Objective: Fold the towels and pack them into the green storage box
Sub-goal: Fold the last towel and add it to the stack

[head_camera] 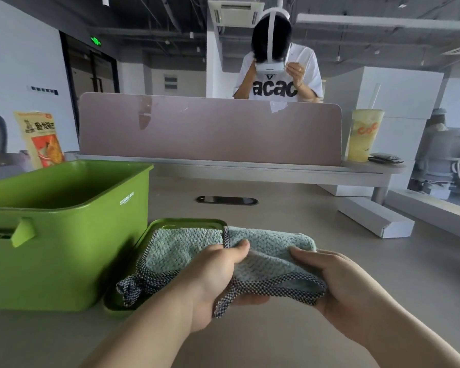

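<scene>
A pale blue towel with a dark checked border is folded and held just above the table in both my hands. My left hand grips its left part, thumb on top. My right hand grips its right end, fingers underneath. The towel's left side hangs over a green lid that lies flat on the table. The green storage box stands open at the left, touching the lid; I see no towel in the part of its inside that shows.
A pink desk divider runs across the back, with a person in a headset behind it. A snack bag stands behind the box, a yellow drink cup at the back right, and a black cable port is set in the table.
</scene>
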The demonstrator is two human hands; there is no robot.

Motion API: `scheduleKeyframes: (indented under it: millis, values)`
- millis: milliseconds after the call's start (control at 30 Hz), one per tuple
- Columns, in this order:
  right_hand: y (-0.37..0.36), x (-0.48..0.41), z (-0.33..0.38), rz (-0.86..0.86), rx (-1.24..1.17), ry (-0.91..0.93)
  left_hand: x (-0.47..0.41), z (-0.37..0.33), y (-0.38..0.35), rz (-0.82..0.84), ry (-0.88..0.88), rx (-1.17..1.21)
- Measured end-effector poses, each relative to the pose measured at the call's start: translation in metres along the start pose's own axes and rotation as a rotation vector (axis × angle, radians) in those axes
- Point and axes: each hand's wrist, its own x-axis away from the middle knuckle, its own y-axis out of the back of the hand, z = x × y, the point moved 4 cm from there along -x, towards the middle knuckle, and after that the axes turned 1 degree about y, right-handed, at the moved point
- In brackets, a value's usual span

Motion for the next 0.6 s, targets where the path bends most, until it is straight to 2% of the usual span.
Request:
scheduleKeyframes:
  millis: [133,333,500,600]
  values:
    - [-0.018,-0.01,0.0,-0.052,0.013,0.004,0.003,-0.022,0.02,-0.002,-0.035,-0.097]
    - [-0.064,-0.035,-0.003,-0.047,0.12,-0.02,0.002,-0.051,0.076,-0.267,-0.166,-0.309]
    - [-0.102,-0.055,0.005,-0.064,0.133,0.176,0.007,-0.079,0.095,-0.418,-0.436,-0.374]
    - [-0.106,-0.064,-0.027,-0.129,0.22,0.029,0.001,-0.061,0.113,-0.531,-0.368,-0.532]
